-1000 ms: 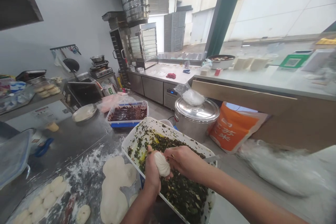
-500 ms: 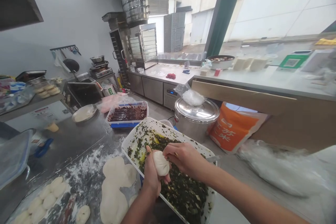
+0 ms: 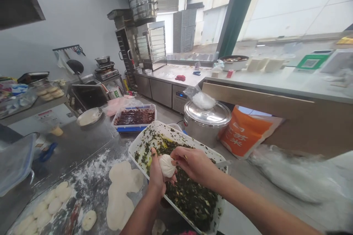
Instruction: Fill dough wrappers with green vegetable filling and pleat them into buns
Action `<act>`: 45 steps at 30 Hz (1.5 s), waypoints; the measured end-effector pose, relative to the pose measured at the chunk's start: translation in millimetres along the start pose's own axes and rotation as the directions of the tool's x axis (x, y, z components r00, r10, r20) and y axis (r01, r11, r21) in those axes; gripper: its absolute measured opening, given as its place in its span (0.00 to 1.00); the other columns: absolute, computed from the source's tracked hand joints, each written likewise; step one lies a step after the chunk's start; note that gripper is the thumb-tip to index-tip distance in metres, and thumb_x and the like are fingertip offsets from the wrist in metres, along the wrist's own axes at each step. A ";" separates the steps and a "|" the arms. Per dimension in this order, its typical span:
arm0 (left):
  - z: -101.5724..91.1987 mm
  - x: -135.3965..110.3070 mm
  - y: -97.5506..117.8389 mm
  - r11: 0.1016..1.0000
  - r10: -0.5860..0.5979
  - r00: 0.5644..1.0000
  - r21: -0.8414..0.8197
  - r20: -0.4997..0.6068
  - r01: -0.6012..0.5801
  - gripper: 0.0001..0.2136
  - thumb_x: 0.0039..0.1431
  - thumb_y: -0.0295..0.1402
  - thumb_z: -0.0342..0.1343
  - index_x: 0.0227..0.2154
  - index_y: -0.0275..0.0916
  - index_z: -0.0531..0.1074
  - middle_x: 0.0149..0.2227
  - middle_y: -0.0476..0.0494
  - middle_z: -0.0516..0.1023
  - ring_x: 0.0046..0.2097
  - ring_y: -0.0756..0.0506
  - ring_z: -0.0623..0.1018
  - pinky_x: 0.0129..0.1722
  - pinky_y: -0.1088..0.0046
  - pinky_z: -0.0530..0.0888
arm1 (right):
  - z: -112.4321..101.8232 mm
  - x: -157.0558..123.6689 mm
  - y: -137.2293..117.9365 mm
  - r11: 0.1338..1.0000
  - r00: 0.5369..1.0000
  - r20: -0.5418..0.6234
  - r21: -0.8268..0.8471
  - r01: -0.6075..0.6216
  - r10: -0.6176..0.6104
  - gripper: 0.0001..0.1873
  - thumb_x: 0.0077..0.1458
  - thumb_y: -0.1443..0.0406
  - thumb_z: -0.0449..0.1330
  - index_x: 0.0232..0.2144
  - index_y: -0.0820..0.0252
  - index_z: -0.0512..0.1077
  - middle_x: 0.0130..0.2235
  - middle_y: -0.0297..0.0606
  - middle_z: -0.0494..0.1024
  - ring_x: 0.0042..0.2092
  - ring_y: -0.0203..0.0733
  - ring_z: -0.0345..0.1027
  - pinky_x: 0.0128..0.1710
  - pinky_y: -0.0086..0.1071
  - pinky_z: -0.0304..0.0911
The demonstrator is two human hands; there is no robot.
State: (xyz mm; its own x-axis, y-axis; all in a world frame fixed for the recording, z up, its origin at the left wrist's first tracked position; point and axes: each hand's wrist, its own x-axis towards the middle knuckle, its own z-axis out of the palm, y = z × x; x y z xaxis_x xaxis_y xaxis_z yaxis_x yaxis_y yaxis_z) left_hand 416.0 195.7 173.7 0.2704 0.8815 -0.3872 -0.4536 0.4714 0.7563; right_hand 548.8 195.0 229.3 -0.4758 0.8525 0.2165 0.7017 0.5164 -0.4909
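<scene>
A white, pleated bun (image 3: pixel 167 166) sits cupped in my left hand (image 3: pixel 156 174), whose fingers curl round it from the left and below. At its right edge, the fingers of my right hand (image 3: pixel 193 163) pinch the dough. Both hands are over a white tub (image 3: pixel 138 143) holding chopped green filling (image 3: pixel 195 202). Left of the tub, flat dough wrappers (image 3: pixel 121 194) overlap on the floured steel table. Small dough pieces (image 3: pixel 53 203) cluster at the lower left, near a rolling pin (image 3: pixel 74 216) and a single dough piece (image 3: pixel 89 220).
Behind the tub is a tray of dark red filling (image 3: pixel 135 116). A lidded steel pot (image 3: pixel 206 117) carries a plastic bag, and an orange rice bag (image 3: pixel 238 132) leans beside it. A round metal plate (image 3: pixel 89 116) lies on the table. Clear plastic sheeting (image 3: pixel 292 176) lies at right.
The bun has shifted slightly up and left with my hands, and its pleats now show more clearly. My right fingers remain at its edge. The view has moved slightly.
</scene>
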 end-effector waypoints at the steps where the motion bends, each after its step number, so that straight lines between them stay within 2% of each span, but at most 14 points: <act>1: -0.7 0.9 -0.1 1.000 -0.020 1.000 -0.017 0.000 0.020 0.30 0.45 0.58 0.35 0.22 0.32 0.65 0.15 0.46 0.67 0.14 0.51 0.67 0.10 0.80 0.58 | 0.3 0.3 -0.3 1.000 1.000 0.012 -0.029 0.005 -0.005 0.08 0.50 0.70 0.46 0.31 0.58 0.64 0.31 0.34 0.71 0.32 0.34 0.63 0.30 0.25 0.53; 6: -3.6 -0.1 -1.0 0.996 0.009 0.998 -0.086 0.061 -0.004 0.27 0.47 0.56 0.37 0.30 0.35 0.65 0.18 0.48 0.69 0.12 0.52 0.64 0.08 0.79 0.56 | 0.8 1.5 -1.6 0.986 0.998 0.057 -0.164 0.018 -0.009 0.07 0.49 0.71 0.48 0.27 0.59 0.64 0.29 0.35 0.70 0.31 0.36 0.63 0.30 0.27 0.53; 8: -5.8 0.2 -1.7 0.999 -0.014 0.997 -0.050 0.072 0.018 0.26 0.47 0.55 0.38 0.27 0.34 0.65 0.18 0.47 0.69 0.12 0.53 0.64 0.08 0.80 0.56 | 0.5 1.7 -3.2 0.987 0.998 0.054 -0.156 0.031 -0.023 0.07 0.49 0.70 0.48 0.29 0.58 0.64 0.30 0.34 0.70 0.31 0.35 0.63 0.30 0.27 0.53; 12: -11.2 4.8 -5.3 0.997 -0.078 0.997 -0.030 -0.002 0.078 0.28 0.46 0.57 0.37 0.20 0.33 0.64 0.14 0.48 0.65 0.12 0.51 0.64 0.08 0.79 0.55 | 2.1 0.8 -7.4 0.991 0.996 0.082 -0.121 0.048 -0.039 0.08 0.51 0.70 0.46 0.30 0.58 0.64 0.30 0.35 0.70 0.31 0.35 0.63 0.29 0.27 0.53; 17: -18.5 6.5 -7.0 0.984 -0.069 0.997 -0.167 -0.041 0.061 0.23 0.47 0.52 0.42 0.25 0.33 0.65 0.18 0.47 0.68 0.13 0.53 0.64 0.11 0.80 0.56 | 7.8 -12.5 -9.2 0.995 0.998 -0.039 0.090 -0.048 0.051 0.06 0.51 0.68 0.48 0.30 0.60 0.64 0.31 0.35 0.69 0.32 0.35 0.61 0.31 0.27 0.54; 21: -26.5 4.4 -3.2 0.962 -0.081 0.993 -0.267 -0.088 0.054 0.20 0.51 0.48 0.41 0.31 0.34 0.65 0.23 0.43 0.72 0.16 0.53 0.65 0.14 0.81 0.58 | 15.4 -32.9 -3.3 0.929 0.968 -0.126 0.333 -0.163 0.216 0.06 0.51 0.64 0.50 0.29 0.60 0.65 0.27 0.33 0.68 0.28 0.33 0.59 0.26 0.26 0.54; 24: -29.8 3.0 -2.7 0.952 -0.066 0.997 -0.303 -0.039 0.051 0.19 0.51 0.46 0.42 0.33 0.34 0.65 0.24 0.43 0.72 0.17 0.53 0.65 0.16 0.80 0.59 | 21.6 -48.3 9.2 0.797 0.913 -0.177 0.566 -0.211 0.368 0.09 0.50 0.61 0.51 0.28 0.60 0.65 0.24 0.32 0.67 0.26 0.33 0.59 0.25 0.27 0.56; 26: -29.8 1.9 -4.1 0.948 -0.067 0.998 -0.315 -0.019 0.057 0.18 0.51 0.45 0.43 0.33 0.34 0.65 0.25 0.43 0.72 0.18 0.53 0.65 0.17 0.80 0.59 | 22.2 -56.8 21.1 0.653 0.845 -0.206 0.729 -0.204 0.494 0.10 0.49 0.59 0.53 0.29 0.61 0.65 0.23 0.31 0.67 0.25 0.33 0.60 0.24 0.27 0.57; 27: -29.3 1.3 -5.1 0.946 -0.071 0.997 -0.318 -0.017 0.062 0.18 0.51 0.45 0.43 0.33 0.34 0.65 0.25 0.42 0.72 0.18 0.53 0.65 0.17 0.80 0.59 | 20.8 -60.2 27.5 0.577 0.793 -0.226 0.795 -0.185 0.566 0.11 0.47 0.59 0.54 0.30 0.61 0.65 0.23 0.31 0.67 0.25 0.33 0.61 0.23 0.27 0.58; 30: -26.8 -1.1 -7.8 0.944 -0.087 0.996 -0.320 -0.012 0.079 0.17 0.52 0.43 0.43 0.33 0.34 0.65 0.26 0.42 0.71 0.18 0.54 0.65 0.17 0.80 0.59 | 10.8 -65.4 45.0 0.370 0.588 -0.273 0.928 -0.048 0.761 0.15 0.43 0.59 0.59 0.33 0.60 0.64 0.29 0.33 0.69 0.28 0.34 0.64 0.24 0.26 0.62; 32: -24.8 -2.5 -8.9 0.943 -0.092 0.996 -0.321 0.000 0.088 0.16 0.52 0.43 0.42 0.33 0.34 0.65 0.26 0.42 0.71 0.19 0.53 0.65 0.17 0.80 0.60 | 2.3 -63.6 52.8 0.254 0.502 -0.255 0.965 0.072 0.826 0.17 0.41 0.60 0.61 0.34 0.59 0.63 0.33 0.35 0.70 0.31 0.35 0.66 0.25 0.28 0.65; 34: -22.9 -3.7 -9.6 0.943 -0.091 0.996 -0.321 0.015 0.091 0.16 0.52 0.43 0.42 0.34 0.34 0.65 0.27 0.42 0.71 0.19 0.53 0.64 0.17 0.79 0.60 | -4.5 -57.8 56.6 0.159 0.480 -0.219 0.974 0.163 0.849 0.17 0.39 0.60 0.62 0.33 0.58 0.63 0.34 0.35 0.70 0.34 0.38 0.67 0.27 0.30 0.66; 37: -21.4 -5.2 -10.5 0.944 -0.090 0.996 -0.315 0.030 0.095 0.16 0.52 0.42 0.43 0.34 0.35 0.66 0.27 0.42 0.71 0.19 0.53 0.64 0.17 0.79 0.60 | -8.2 -46.3 57.0 0.059 0.488 -0.188 0.962 0.268 0.852 0.17 0.37 0.63 0.64 0.31 0.59 0.63 0.31 0.34 0.71 0.34 0.40 0.68 0.29 0.32 0.67; 45: -27.5 -9.6 -12.2 0.947 -0.077 0.997 -0.312 0.017 0.078 0.15 0.52 0.42 0.43 0.34 0.35 0.66 0.27 0.41 0.71 0.19 0.53 0.65 0.17 0.79 0.61 | -0.6 -46.3 51.5 0.012 0.480 -0.210 0.924 0.383 0.852 0.16 0.38 0.65 0.63 0.32 0.59 0.63 0.32 0.34 0.73 0.35 0.36 0.68 0.38 0.31 0.66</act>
State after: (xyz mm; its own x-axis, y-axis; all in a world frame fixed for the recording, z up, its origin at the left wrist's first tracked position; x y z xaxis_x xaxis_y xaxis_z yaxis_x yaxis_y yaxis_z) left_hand 395.6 182.3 153.7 0.3186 0.8419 -0.4355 -0.6734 0.5244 0.5211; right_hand 607.3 182.2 194.4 0.4805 0.8662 -0.1370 -0.6638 0.2571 -0.7023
